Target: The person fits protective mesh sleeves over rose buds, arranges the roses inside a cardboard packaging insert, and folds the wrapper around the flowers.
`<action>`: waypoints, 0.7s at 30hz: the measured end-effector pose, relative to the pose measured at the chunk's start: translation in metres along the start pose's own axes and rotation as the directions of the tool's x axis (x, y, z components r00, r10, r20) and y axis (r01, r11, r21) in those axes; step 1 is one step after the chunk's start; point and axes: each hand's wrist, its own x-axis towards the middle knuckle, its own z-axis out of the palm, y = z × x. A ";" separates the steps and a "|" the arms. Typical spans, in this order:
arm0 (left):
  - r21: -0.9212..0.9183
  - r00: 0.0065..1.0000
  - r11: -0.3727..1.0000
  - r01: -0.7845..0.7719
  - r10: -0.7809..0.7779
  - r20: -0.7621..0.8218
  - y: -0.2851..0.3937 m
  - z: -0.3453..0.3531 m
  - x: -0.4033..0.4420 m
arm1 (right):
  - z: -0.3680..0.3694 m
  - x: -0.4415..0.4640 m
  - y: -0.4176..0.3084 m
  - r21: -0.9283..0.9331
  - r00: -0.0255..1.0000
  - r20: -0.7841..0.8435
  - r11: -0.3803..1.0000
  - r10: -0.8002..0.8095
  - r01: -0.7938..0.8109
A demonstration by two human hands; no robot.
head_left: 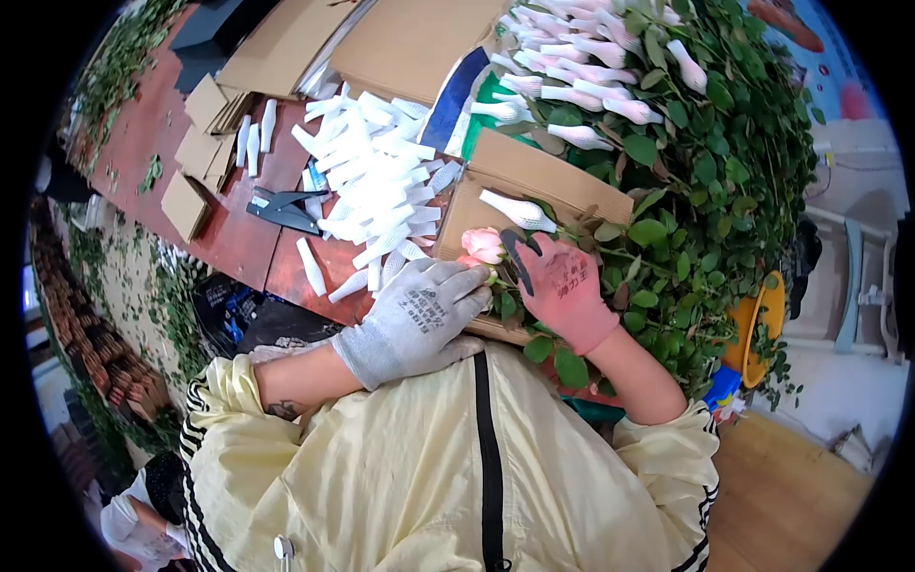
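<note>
Two pink rose blooms (483, 245) lie close together at the cardboard's near edge, the lower one partly hidden. My left hand (419, 310), in a grey printed glove, has its fingers closed at the green just below the blooms, on a rose. Just right of the blooms is my right hand (564, 291), in a pink glove with dark fingertips. Its fingers are bent over stems and leaves, and what they grip is hidden. Above it, a rose in a white mesh sleeve (518, 210) rests on the cardboard sheet (562, 181).
A heap of white mesh sleeves (376, 162) covers the table's middle, with a black stapler (283, 210) beside it. Sleeved roses (581, 67) and dense foliage (705, 191) fill the right. Small cardboard pieces (186, 205) lie left. A yellow basin (762, 329) stands right.
</note>
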 end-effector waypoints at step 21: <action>-0.216 0.980 0.976 -0.002 -0.041 -0.196 -0.088 0.031 0.009 | -0.022 0.014 0.008 0.158 0.980 0.181 0.982 0.079 -0.108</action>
